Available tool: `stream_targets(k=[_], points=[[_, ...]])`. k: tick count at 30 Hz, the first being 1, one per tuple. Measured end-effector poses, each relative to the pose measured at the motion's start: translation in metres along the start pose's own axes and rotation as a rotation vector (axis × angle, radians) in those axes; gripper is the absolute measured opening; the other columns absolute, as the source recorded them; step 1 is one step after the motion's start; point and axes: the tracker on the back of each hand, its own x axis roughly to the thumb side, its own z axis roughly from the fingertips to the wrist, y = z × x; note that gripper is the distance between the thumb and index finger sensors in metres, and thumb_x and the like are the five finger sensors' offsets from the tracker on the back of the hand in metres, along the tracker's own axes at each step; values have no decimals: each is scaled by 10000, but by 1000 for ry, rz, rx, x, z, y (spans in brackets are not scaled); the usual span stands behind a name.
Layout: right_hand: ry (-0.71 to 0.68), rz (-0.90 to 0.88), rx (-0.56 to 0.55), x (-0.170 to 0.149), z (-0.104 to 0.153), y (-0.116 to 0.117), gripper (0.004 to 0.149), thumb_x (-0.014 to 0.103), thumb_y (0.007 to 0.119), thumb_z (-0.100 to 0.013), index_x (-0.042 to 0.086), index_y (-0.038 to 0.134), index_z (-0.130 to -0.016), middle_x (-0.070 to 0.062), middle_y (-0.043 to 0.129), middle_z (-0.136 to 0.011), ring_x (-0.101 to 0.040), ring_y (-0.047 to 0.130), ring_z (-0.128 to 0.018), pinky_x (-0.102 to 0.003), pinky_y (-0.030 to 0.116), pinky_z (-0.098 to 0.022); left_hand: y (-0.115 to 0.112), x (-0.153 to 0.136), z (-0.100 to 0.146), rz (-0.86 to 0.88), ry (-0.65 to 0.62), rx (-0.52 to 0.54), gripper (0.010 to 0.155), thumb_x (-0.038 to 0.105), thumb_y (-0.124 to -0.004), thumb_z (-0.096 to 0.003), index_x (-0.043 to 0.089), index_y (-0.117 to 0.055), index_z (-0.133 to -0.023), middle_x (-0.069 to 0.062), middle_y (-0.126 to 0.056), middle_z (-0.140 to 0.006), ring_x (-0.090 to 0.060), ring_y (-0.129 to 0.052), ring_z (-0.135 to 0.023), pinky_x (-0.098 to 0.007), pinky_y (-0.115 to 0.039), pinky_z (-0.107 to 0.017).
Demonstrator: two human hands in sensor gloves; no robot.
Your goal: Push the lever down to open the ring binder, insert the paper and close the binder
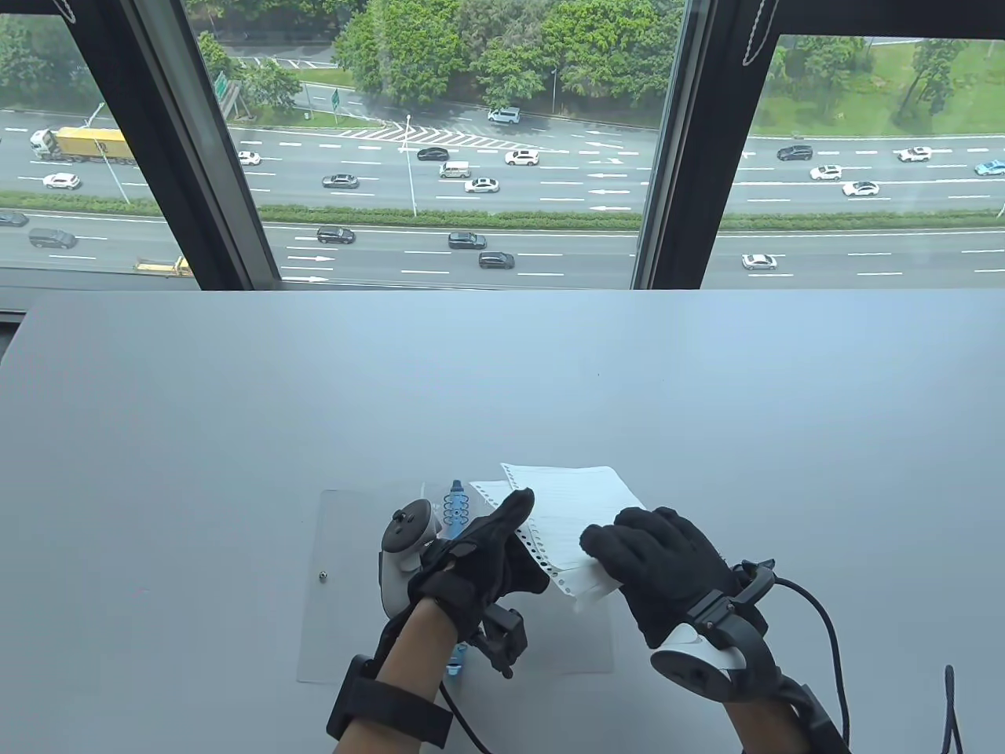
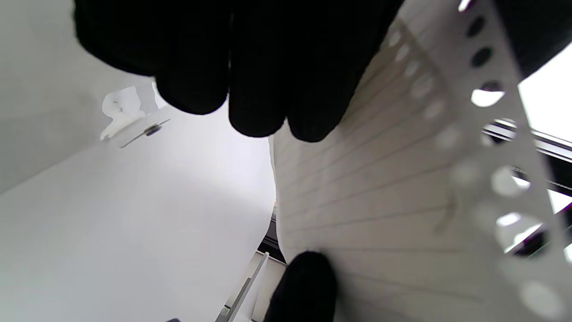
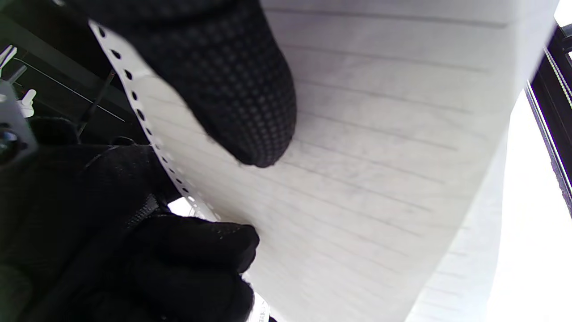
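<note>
Paper point(image 1: 573, 510): thin ruled sheets, punched edge, curled.
Binder point(image 1: 345, 589): clear plastic covers, blue ring spine, flat on worktop point(image 1: 235, 408).
Left hand point(image 1: 479, 558): pinching paper's punched edge.
Right hand point(image 1: 667, 565): gripping paper's near corner.

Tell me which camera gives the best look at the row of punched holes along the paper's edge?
The left wrist view: the punched holes run large and close down the paper. The right wrist view shows them small, partly behind the hands. The table view shows them tiny, beside the left hand.
</note>
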Motion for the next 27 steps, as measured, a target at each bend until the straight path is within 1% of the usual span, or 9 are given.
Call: stream_targets(k=[3,7,9,12,13,15,16,22,27], points=[[-22,-16,36,1,-1,0,553,214,1016,-353,326,825,-859,97,987,-730,-258,993,-742,-502,813,-586,4,-1,0,11,9,37,492,593,-838,-426,229,-1017,-705,-12,-984,-858,-370,-905,-802,-555,-747,-549],[41,-31,105,-16,-7,-5,549,238,1008,-348,327,837,-863,91,1002,-742,-268,983,-772,-515,802,-602,8,6,5,-51,-58,91,433,525,-863,-423,213,-1025,-677,5,-994,-843,-343,-910,-800,-544,-748,-554],[112,8,219,-37,-12,-8,617,305,1012,-337,344,798,-914,81,968,-836,-290,932,-848,-536,778,-629,10,13,9,-136,-147,158,426,512,-862,-426,207,-1024,-676,1,-991,-846,-346,-903,-806,-548,-741,-558],[334,-35,473,-79,-9,-10,763,356,938,-409,351,565,-1074,-55,674,-1124,-435,701,-1009,-634,633,-700,10,23,16,-279,-257,253,426,493,-873,-417,187,-1031,-669,-16,-994,-841,-362,-896,-806,-563,-729,-558],[369,-67,442,-89,-4,-12,777,343,883,-444,390,462,-1096,-78,555,-1175,-459,667,-1020,-643,607,-709,9,26,17,-315,-289,260,426,490,-873,-417,186,-1030,-671,-18,-992,-843,-367,-893,-808,-566,-725,-561],[417,-93,229,-111,10,-17,770,307,873,-431,389,480,-1088,-108,578,-1160,-475,735,-972,-660,665,-655,3,33,21,-445,-389,277,429,487,-875,-416,181,-1028,-676,-22,-989,-848,-375,-883,-816,-575,-715,-566],[452,-89,234,-117,15,-18,779,335,844,-439,400,431,-1097,-113,537,-1173,-480,718,-982,-664,661,-656,0,35,23,-489,-413,283,429,486,-874,-417,182,-1026,-679,-19,-985,-854,-376,-877,-822,-578,-709,-571],[634,-326,468,-138,41,-4,1103,749,774,-405,280,80,-1122,-206,187,-1200,-581,465,-1053,-728,493,-701,-49,56,37,-888,-682,272,429,483,-870,-420,192,-1017,-700,-4,-970,-883,-379,-828,-882,-600,-669,-609],[677,-508,454,-151,52,2,1220,844,772,-342,186,124,-1139,-208,269,-1202,-558,463,-1060,-725,494,-698,-94,76,33,-1066,-800,148,434,483,-847,-430,219,-991,-743,16,-906,-959,-373,-726,-972,-612,-605,-663]])
